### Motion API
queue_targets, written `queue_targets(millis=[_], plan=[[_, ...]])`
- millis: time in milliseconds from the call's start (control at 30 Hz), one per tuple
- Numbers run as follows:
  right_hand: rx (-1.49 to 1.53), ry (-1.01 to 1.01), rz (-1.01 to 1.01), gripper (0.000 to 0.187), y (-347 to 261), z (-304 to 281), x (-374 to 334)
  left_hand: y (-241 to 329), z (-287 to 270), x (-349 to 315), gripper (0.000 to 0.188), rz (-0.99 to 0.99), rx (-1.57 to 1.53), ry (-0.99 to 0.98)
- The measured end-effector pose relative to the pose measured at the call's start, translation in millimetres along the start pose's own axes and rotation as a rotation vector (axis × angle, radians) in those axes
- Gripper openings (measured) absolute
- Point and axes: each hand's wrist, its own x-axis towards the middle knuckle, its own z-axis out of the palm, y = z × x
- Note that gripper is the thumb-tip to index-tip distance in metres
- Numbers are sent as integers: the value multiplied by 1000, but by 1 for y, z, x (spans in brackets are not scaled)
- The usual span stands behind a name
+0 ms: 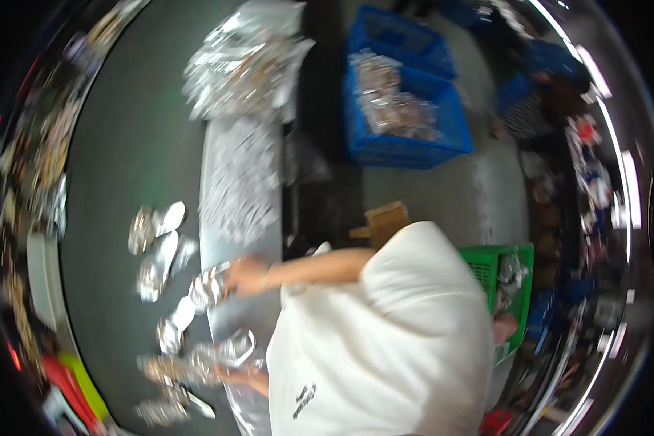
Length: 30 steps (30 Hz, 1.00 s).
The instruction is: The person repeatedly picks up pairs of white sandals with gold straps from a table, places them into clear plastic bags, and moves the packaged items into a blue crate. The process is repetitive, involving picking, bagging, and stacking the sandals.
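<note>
My right hand [247, 276], the upper one in view, is closed on a shiny clear-wrapped packet [208, 288] at the edge of the dark green work surface [123, 131]. Lower down, my left hand [241, 378] grips a crinkled clear plastic bag [221, 354]; motion blur hides its contents. Beyond my hands lie several shiny packets, one wrapped packet [150, 280] among them, some with white slips like the white slip [173, 216]. A brownish packet [160, 369] lies beside the bag in my left hand.
A pale ledge [243, 316] runs along the surface, bearing a heap of white slips [240, 182] and a stack of clear plastic bags [247, 65]. Blue crates [407, 151], a cardboard box [386, 221] and a green crate [487, 254] stand nearby. Another person [530, 116] is farther off.
</note>
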Motion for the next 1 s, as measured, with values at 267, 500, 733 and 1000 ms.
queue_targets(millis=[267, 500, 733, 1000], plan=[[-227, 470, 514, 48, 109, -31, -60, 23, 30, -58, 46, -112, -66, -128], [-292, 421, 404, 47, 117, -5, -42, 4, 29, -92, 46, -210, -322, -121], [83, 553, 302, 19, 116, -31, -30, -4, 8, -99, 44, -166, -386, -88], [-288, 153, 120, 35, 48, 20, -3, -3, -1, -108, 27, -99, -472, -32]])
